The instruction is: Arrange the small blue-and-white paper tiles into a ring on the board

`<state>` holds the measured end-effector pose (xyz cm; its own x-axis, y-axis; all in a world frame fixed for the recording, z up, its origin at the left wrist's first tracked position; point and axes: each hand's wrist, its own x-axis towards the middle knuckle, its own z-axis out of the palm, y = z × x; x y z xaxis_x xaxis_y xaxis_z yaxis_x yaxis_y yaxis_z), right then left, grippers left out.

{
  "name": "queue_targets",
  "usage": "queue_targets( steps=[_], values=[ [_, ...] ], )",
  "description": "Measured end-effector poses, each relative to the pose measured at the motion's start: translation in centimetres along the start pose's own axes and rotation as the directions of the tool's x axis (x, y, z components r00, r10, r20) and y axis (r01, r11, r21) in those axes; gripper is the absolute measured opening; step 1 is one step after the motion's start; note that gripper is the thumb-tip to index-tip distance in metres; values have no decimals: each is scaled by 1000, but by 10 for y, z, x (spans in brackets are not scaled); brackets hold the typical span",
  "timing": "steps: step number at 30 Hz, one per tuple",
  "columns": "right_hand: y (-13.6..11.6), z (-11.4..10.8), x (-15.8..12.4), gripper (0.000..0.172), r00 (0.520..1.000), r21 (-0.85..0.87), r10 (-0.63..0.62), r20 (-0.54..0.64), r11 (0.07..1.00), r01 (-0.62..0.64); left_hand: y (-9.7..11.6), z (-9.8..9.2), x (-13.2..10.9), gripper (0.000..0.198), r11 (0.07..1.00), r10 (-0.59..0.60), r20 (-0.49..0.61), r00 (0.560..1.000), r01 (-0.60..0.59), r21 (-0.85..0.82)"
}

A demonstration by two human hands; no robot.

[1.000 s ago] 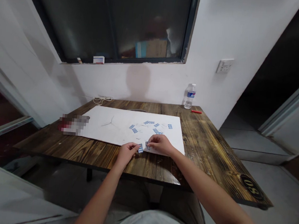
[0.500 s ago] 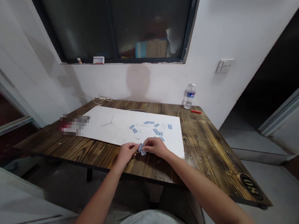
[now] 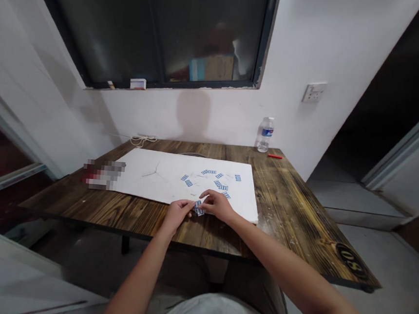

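Both hands meet at the near edge of the white sheet; left hand has its fingers curled in, thumb and forefinger pinched on the left end of a blue-striped slip; right hand is also closed to a pinch, fingertips on the slip's right end, other fingers bent over it; cannot tell if it is one slip or a few stacked; the slip sits between the two hands, at the sheet's front edge, about over the join with the bare wood; too small to say if it touches the surface. Loose slips lie scattered on the sheet just beyond the right hand, some overlapping; sheet lies flat on the wooden table. Far right corner: water bottle upright by the wall, red pen lying near it; white cord coiled at the far edge; blurred patch on the table's left end; wall socket above right; small box on the window sill.
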<state>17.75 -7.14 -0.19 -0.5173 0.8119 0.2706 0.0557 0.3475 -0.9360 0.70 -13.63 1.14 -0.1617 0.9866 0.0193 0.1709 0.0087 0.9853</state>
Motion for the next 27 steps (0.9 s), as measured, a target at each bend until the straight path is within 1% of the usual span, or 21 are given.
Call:
queue_targets(
  steps=[4,9,13,18,23,27],
  values=[
    [2,2,1,38,1000,-20,24,-2,1000,-24,-2,-1,1,41,1000,5,-7,1000,-5,12],
    [4,2,2,33,999,-75,43,-30,996,-45,-3,-2,1,40,999,31,27,999,-31,10],
    [2,1,3,32,998,-95,49,-47,994,-53,-2,-2,0,41,999,47,52,998,-47,0],
    [3,1,4,32,995,-80,76,-70,994,-81,0,1,-1,42,998,59,69,996,-57,-21],
    [3,1,5,33,996,-38,78,-50,996,-80,0,3,0,30,990,88,44,995,-93,108],
    [3,-1,7,34,996,43,73,-56,997,-70,0,4,4,29,989,92,22,996,-94,112]
  ],
)
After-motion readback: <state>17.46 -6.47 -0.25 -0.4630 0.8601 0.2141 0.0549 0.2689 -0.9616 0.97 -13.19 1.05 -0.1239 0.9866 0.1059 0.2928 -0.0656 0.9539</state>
